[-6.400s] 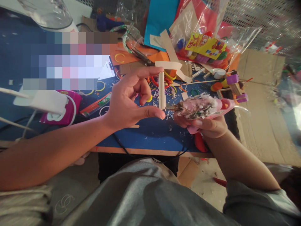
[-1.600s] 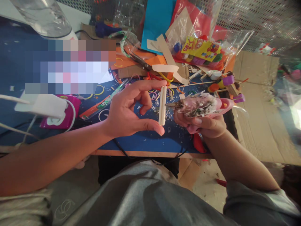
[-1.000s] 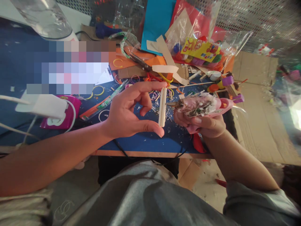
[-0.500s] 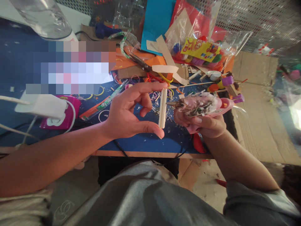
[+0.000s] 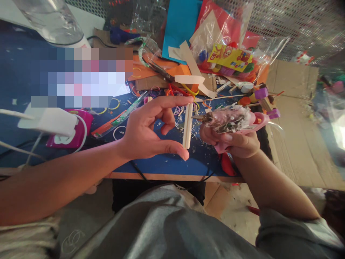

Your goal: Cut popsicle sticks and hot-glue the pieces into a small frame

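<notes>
Between the thumb and index fingertip of my left hand [image 5: 151, 131] a short bundle of pale wooden sticks [image 5: 187, 126] is held by its two ends, upright in view above the table. My right hand [image 5: 233, 142] is wrapped round the handle of a pink hot glue gun [image 5: 231, 118]. Its body is crusted with dried glue and scraps. The metal nozzle [image 5: 198, 117] points left at the sticks, very close to their upper half; whether it touches them I cannot tell. The trigger is hidden by my fingers.
Scissors [image 5: 161, 70], paper strips [image 5: 190, 79] and a plastic bag of coloured pieces [image 5: 231, 59] lie at the back. A white charger [image 5: 48, 120] sits on a magenta block at left, below a water bottle [image 5: 54, 23]. Cardboard [image 5: 299, 129] covers the right side.
Almost nothing differs. The sticks, both hands and the glue gun appear shifted very slightly right and down, and the nozzle stays beside the sticks.
</notes>
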`<state>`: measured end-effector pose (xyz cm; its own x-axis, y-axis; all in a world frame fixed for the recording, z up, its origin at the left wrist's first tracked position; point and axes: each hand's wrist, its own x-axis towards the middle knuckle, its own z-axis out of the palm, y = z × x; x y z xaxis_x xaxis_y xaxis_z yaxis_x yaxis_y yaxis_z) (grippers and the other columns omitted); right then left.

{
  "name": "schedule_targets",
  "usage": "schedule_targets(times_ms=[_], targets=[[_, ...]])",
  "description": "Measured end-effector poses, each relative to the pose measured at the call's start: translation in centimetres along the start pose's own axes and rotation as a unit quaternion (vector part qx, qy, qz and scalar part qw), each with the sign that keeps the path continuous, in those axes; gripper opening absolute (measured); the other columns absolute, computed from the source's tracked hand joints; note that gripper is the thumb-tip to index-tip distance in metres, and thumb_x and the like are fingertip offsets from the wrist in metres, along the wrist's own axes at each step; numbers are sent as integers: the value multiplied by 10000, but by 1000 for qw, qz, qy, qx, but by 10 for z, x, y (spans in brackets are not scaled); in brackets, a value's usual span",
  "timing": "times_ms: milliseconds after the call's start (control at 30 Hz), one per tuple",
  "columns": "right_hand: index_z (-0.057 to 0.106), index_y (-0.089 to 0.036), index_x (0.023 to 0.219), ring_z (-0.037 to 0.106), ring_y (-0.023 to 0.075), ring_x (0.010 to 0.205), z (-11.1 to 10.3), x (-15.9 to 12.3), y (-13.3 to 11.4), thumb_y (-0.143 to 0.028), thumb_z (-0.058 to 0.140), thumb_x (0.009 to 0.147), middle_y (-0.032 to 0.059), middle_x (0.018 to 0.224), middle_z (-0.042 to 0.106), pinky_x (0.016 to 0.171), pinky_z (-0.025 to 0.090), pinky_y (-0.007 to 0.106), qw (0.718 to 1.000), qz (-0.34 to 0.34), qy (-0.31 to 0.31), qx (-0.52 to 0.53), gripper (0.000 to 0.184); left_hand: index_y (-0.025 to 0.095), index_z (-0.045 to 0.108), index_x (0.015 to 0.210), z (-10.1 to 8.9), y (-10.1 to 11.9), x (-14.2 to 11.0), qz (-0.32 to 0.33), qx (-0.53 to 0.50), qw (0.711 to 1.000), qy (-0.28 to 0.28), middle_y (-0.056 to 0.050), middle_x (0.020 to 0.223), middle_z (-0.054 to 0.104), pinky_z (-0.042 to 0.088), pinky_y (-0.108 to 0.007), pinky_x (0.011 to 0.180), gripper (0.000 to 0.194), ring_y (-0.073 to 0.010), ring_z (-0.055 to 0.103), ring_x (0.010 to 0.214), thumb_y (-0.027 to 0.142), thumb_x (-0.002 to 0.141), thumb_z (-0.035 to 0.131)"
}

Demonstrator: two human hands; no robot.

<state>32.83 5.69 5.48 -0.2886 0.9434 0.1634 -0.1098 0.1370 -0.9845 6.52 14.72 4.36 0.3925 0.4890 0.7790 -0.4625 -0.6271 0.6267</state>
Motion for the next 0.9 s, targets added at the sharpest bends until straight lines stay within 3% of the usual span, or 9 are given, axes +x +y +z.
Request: schedule_targets(times_ms=[100,267,467,567,767,900], targets=[[885,-337,1086,421,128,466,5,3,-2,-492,902,832,-67,598,498,453,365,295,999,-29,29,31,299,274,771,1520,2,4,2,8,13,1000,6,74,702,601,409,-209,454,957,-57,464,514,677,704,1067],[905,-334,1063,413,129,456,11,6,-8,-492,921,819,-64,575,505,452,353,299,999,-18,33,36,292,275,732,1569,3,5,4,52,15,999,-9,94,695,570,406,-192,448,939,-57,477,525,582,752,1079],[901,-326,1038,403,128,466,14,8,-10,-479,918,816,-59,583,483,439,328,293,998,-22,34,48,270,318,750,1541,0,6,-2,-26,34,999,-1,60,730,648,415,-242,488,977,-74,473,542,747,709,1031],[900,-296,1045,410,129,483,14,9,-11,-442,896,847,-46,607,497,436,332,298,998,-37,14,52,245,318,752,1539,-2,8,-3,-37,40,998,-9,53,741,659,428,-251,506,986,-80,481,555,748,697,1034],[873,-265,1027,402,127,497,14,11,-14,-394,873,882,-39,633,500,438,348,309,997,-49,-3,58,194,265,734,1570,1,8,3,33,18,999,-17,81,727,597,397,-190,450,927,-53,461,529,567,763,1077],[892,-275,1044,415,128,499,15,12,-15,-392,881,867,-40,622,512,440,344,306,997,-47,-6,67,212,309,736,1571,1,10,4,23,22,999,-17,76,718,606,395,-193,434,921,-60,454,515,575,757,1077]])
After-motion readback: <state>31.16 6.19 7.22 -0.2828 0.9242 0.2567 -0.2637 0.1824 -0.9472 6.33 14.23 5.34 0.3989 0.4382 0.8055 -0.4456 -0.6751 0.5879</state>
